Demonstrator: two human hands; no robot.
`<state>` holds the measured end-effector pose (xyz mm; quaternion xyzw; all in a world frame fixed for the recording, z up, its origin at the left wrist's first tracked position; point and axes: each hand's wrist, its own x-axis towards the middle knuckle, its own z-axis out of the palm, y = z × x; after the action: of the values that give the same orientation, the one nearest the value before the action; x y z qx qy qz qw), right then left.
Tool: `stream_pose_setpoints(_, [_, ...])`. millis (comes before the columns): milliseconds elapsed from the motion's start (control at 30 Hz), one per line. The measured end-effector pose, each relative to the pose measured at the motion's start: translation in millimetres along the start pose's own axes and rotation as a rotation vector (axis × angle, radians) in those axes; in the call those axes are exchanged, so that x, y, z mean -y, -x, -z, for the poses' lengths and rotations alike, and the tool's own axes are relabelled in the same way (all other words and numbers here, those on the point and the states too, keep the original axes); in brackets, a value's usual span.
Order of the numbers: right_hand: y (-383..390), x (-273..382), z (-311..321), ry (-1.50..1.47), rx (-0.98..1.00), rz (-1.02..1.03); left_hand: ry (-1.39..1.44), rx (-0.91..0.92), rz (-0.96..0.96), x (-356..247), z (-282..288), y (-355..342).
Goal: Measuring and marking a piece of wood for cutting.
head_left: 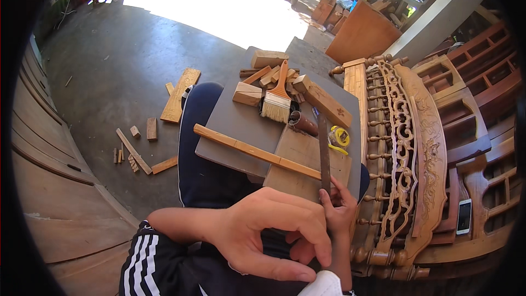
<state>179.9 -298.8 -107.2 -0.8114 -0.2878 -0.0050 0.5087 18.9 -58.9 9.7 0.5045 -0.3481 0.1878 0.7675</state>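
My right hand [339,204] grips the lower end of a flat dark metal file [324,156], held upright between thumb and fingers. A long thin wooden strip [252,152] lies across a small grey table [233,107] and a plywood board [296,142], its right end by the file. Large in the foreground, my left hand [268,227] is curled, thumb and fingers nearly meeting beside a white edge [323,284] whose kind I cannot make out. On the table are a wide paintbrush [278,98], a brown tube [303,124], a yellow tape measure [338,137] and several wood blocks [247,93].
Wood offcuts [134,151] and a short plank [181,96] lie on the floor to the left. Carved wooden panels [430,159] lean close on the right, with a phone [464,216] on them. Large wooden boards [66,197] stand along the left side.
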Motion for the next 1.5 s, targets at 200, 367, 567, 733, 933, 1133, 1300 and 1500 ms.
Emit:
stream_pose_setpoints(200, [1, -1, 0, -0.009, -0.009, 0.021, 0.06, 0.066, -0.017, 2, -4, -4])
stream_pose_setpoints(367, [-1, 2, 0, 0.005, 0.006, 0.024, -0.078, -0.066, 0.06, 3, -6, -9])
stream_pose_setpoints(567, [1, 5, 5, 0.018, 0.039, 0.015, -0.129, -0.064, 0.146, 12, -14, -17])
stream_pose_setpoints(733, [1, -6, 1, 0.026, -0.008, 0.061, -0.134, -0.006, 0.174, 10, -14, -18])
stream_pose_setpoints(933, [0, -7, 2, -0.011, 0.006, -0.041, -0.158, -0.024, 0.157, 2, -15, -17])
stream_pose_setpoints(1133, [-4, 4, -2, 0.008, 0.007, -0.085, -0.067, 0.005, 0.169, 3, -8, -13])
stream_pose_setpoints(1300, [-10, 8, 3, 0.004, 0.047, -0.036, 0.254, 0.001, 0.23, -8, -5, -5])
stream_pose_setpoints(1500, [-12, 6, 1, -0.009, 0.065, -0.044, 0.069, -0.086, 0.22, -11, -6, -4])
